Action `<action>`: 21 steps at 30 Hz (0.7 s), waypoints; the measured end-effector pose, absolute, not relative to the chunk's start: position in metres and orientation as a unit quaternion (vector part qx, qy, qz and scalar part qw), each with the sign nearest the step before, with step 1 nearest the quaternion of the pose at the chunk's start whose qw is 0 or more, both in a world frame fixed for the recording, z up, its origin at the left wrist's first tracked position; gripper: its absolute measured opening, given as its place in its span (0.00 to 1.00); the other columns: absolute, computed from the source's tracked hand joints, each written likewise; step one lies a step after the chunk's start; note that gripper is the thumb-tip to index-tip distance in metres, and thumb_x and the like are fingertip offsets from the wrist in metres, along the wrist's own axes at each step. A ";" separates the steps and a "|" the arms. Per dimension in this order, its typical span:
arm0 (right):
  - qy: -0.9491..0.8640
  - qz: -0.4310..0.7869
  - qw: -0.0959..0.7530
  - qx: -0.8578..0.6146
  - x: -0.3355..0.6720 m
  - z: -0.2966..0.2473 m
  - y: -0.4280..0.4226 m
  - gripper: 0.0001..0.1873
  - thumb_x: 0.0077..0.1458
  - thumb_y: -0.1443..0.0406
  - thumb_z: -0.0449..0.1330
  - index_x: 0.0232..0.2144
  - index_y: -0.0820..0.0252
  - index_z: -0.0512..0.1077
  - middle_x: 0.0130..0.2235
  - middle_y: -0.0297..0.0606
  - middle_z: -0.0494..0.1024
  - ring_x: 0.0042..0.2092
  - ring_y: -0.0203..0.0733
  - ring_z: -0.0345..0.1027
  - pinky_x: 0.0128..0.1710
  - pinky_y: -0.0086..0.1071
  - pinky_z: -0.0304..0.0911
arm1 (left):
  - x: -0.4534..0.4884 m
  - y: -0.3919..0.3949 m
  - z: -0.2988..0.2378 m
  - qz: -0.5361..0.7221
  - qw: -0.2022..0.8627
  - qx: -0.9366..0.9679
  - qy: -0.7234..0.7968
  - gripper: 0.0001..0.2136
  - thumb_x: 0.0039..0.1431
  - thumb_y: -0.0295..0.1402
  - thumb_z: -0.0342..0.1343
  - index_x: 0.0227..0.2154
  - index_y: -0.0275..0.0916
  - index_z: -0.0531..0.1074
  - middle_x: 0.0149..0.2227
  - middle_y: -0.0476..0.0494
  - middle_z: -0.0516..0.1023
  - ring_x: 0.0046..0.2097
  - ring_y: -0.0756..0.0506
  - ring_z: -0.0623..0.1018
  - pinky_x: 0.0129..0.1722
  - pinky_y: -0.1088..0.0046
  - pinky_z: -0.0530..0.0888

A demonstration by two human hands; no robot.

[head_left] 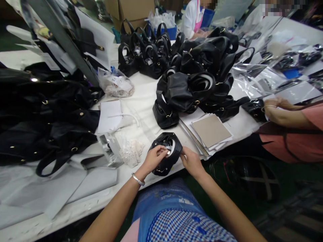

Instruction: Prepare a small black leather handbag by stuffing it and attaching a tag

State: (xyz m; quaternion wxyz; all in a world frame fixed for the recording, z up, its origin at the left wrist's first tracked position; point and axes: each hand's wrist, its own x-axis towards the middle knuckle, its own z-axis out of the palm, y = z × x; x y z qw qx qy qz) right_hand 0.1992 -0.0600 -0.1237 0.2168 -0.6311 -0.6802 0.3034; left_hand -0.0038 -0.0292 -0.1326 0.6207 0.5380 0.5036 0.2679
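- Black handbag (164,166), right at the near edge of the white table (146,126), directly in front of the person, mouth turned up, and both hands are on it!
- In goes the left hand (154,158), reaching over the near left side: thumb and fingertips drawn close at the mouth, beside a small bright piece (168,152). Whether they are clamped on it, one cannot tell.
- Over on the right side, the right hand (192,163) has its fingers closed on the bag's edge, some of them hidden behind it.
- A pale band (173,147) curves around inside the right of the mouth.
- The step in hand, by the look of it: fine finger work at the opening, left hand busy, right hand steadying.
- The next move seems to call for a firm right hold, the mouth spread wide, and a careful left pinch around that little piece.
- Just left, a clear packet of small pale pieces (131,153); to the right, a stack of boards (212,130).
- Farther off, a heap of black bags (179,90), and at far right a co-worker's hands (274,107) handle a dark item.
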 end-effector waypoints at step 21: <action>-0.798 0.291 -0.025 -0.527 0.176 -0.162 -0.031 0.14 0.51 0.70 0.56 0.39 0.56 0.77 0.40 0.46 0.81 0.43 0.49 0.74 0.45 0.37 0.68 | -0.018 -0.045 -0.148 0.336 0.582 0.463 0.579 0.08 0.59 0.36 0.51 0.35 0.38 0.72 0.31 0.45 0.79 0.34 0.46 0.78 0.35 0.73 0.72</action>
